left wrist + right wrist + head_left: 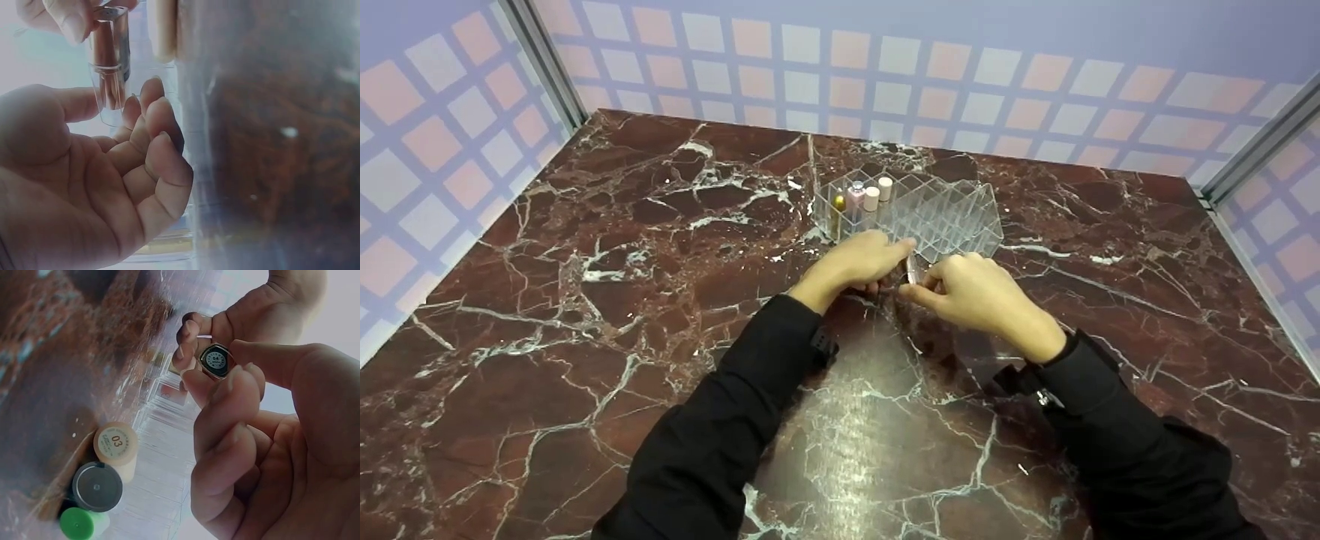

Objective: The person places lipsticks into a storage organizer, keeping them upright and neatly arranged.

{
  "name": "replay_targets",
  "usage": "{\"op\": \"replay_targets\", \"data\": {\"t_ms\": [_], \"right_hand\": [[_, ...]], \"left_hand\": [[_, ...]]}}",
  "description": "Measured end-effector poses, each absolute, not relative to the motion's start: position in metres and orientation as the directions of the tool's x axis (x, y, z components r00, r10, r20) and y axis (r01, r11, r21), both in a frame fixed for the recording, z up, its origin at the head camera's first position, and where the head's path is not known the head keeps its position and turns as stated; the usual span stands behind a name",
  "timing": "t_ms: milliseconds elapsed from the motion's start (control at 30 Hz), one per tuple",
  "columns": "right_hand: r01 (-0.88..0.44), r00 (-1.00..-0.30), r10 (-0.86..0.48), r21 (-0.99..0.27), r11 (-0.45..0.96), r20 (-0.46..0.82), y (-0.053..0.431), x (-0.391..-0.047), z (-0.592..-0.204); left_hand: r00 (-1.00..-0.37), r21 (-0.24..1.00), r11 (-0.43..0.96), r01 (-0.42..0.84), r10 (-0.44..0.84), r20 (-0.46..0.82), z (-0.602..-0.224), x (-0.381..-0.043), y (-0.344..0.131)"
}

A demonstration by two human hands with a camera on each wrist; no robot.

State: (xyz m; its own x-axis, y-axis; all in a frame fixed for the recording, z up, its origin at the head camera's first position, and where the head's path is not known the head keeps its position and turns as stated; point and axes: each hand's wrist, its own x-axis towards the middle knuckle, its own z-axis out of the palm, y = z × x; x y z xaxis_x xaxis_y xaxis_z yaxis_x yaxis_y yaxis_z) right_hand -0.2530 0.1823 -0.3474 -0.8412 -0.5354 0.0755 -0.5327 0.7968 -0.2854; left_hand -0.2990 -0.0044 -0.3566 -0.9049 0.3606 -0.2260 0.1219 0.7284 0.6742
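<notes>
Both hands meet at the near edge of a clear organizer (952, 217) on the table, holding one lipstick between them. The lipstick (109, 45) is metallic rose-gold with a see-through end, and a round label numbered 04 shows on its base in the right wrist view. My left hand (859, 262) pinches the see-through end between thumb and fingers (163, 121). At the base end my right hand (979, 292) grips it with thumb and fingertips (228, 391), its other fingers curled. In the head view the hands cover much of the lipstick.
The organizer's left part holds a gold tube (838, 210), a pinkish bottle (855, 196) and white-capped bottles (871, 199). The right wrist view shows a beige item marked 03 (115, 443), a dark round one (97, 486) and a green one (77, 523). Panels surround the marbled table (585, 360).
</notes>
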Motion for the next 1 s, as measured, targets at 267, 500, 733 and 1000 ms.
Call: {"op": "replay_targets", "data": {"t_ms": [267,500,733,1000], "right_hand": [[-0.535,-0.841,-0.532,-0.293,0.792,0.098,0.183,-0.254,-0.346],[-0.51,-0.857,-0.501,-0.333,0.793,0.119,0.183,-0.253,-0.343],[-0.503,-0.863,-0.48,-0.326,0.8,0.155,0.183,-0.253,-0.342],[-0.497,-0.867,-0.461,-0.377,0.782,0.186,0.183,-0.258,-0.339]], "left_hand": [[-0.923,0.668,0.728,0.156,0.348,-0.163,-0.349,-0.297,-0.002],[-0.943,0.707,0.696,0.123,0.303,-0.135,-0.343,-0.295,-0.001],[-0.953,0.783,0.609,0.129,0.293,-0.071,-0.337,-0.294,-0.003],[-0.964,0.832,0.535,0.146,0.265,-0.002,-0.328,-0.291,-0.001]]}}
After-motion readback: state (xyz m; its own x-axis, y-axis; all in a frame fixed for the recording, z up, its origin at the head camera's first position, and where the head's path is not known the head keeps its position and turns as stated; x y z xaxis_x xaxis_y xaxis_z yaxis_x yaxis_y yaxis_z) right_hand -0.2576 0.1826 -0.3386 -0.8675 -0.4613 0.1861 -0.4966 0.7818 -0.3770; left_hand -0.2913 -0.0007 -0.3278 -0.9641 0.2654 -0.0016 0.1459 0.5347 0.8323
